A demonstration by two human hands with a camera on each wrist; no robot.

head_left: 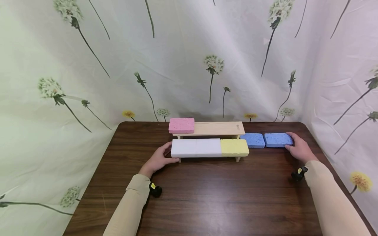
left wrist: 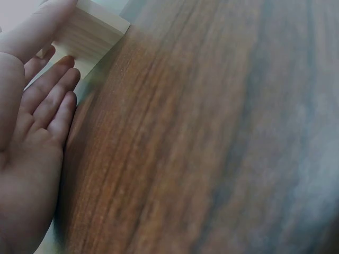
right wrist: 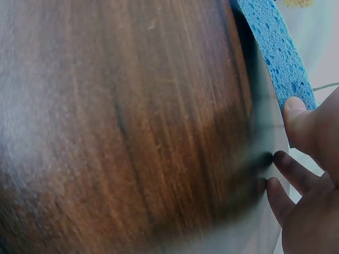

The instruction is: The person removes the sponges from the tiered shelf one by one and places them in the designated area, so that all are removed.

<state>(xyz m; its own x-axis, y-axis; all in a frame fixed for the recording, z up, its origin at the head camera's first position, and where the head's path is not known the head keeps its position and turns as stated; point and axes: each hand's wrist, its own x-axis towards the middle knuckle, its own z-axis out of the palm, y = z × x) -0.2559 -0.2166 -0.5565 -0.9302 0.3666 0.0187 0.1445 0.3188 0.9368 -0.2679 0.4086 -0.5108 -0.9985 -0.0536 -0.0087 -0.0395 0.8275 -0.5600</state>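
My left hand [head_left: 159,159] is at the left end of the front low wooden stand [head_left: 238,159], its fingers loosely extended around the end leg [left wrist: 92,37]. On this stand, two white foam-like blocks [head_left: 196,148] and a yellow sponge [head_left: 234,147] lie in a row. At the right, my right hand [head_left: 299,149] pinches the outer end of a blue sponge [head_left: 277,140], thumb on its near edge. That sponge's porous side [right wrist: 280,50] shows in the right wrist view. A second blue sponge [head_left: 254,140] lies beside it, its left end partly hidden by the stands.
Behind the front stand is another low wooden stand [head_left: 217,127] with a pink sponge [head_left: 181,125] on its left end. The dark wood table [head_left: 221,190] reaches back to a flowered cloth backdrop [head_left: 183,65], which also runs along both sides.
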